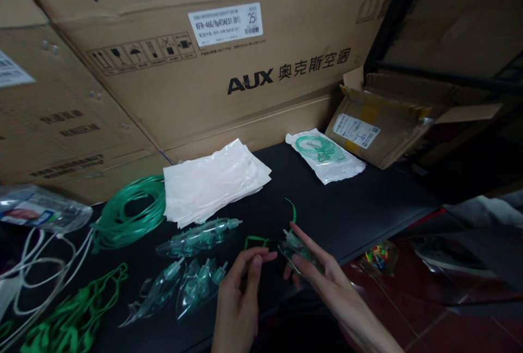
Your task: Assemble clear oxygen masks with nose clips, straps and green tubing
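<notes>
My right hand (pixel 321 268) is closed around a clear green-tinted oxygen mask (pixel 296 245) at the front edge of the dark table. From the mask, one end of a green elastic strap (pixel 293 210) sticks up past my index finger. My left hand (pixel 242 287) is just to the left, its thumb and fingers pinched together on another stretch of the strap (pixel 255 239); the exact grip is partly hidden. Several more masks lie left of my hands: a nested stack (pixel 200 237) on its side, a single mask (pixel 159 290) and another group (pixel 200 285).
Coiled green tubing (pixel 133 208) and a heap of green straps (pixel 77 309) lie at the left, near white cables (pixel 38 271) and a plastic bottle (pixel 44 208). Behind are white pouches (pixel 212 181), a packaged tubing set (pixel 322 151), an open carton (pixel 376 119) and large boxes (pixel 163 91).
</notes>
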`<state>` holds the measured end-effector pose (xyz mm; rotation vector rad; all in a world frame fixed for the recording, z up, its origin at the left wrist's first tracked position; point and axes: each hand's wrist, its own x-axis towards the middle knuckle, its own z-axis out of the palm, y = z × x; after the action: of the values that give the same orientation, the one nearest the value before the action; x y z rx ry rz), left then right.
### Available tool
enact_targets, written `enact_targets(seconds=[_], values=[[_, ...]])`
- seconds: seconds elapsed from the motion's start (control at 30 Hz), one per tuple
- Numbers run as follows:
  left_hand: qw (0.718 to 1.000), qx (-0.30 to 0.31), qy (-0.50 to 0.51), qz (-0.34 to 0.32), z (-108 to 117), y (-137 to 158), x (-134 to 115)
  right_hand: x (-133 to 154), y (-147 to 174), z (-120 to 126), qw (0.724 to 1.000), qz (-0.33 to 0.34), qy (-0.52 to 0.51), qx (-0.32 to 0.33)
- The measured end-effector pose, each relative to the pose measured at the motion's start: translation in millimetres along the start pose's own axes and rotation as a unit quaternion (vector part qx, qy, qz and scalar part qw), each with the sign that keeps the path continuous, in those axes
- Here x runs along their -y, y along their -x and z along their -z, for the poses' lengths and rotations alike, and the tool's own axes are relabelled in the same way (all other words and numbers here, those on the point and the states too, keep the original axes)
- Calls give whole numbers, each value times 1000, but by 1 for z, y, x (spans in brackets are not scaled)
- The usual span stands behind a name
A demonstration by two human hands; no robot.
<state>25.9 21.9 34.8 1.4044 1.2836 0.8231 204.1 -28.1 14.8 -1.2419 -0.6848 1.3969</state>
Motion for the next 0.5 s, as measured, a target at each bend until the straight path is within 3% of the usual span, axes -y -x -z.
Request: enact_targets(seconds=[0.1, 0.23, 0.37, 0.5], values=[[997, 60, 25, 31, 6, 2, 5, -3, -1, -1, 999, -9, 29, -11], [991, 125, 30, 34, 12, 2, 7, -5, -1, -3, 996, 25, 90, -8], [991, 115, 38, 47, 11, -3, 4, -2, -3, -7, 993, 46, 105, -13], [995, 81, -49, -21, 6, -4, 2, 0, -3, -9, 989, 55, 134, -28]])
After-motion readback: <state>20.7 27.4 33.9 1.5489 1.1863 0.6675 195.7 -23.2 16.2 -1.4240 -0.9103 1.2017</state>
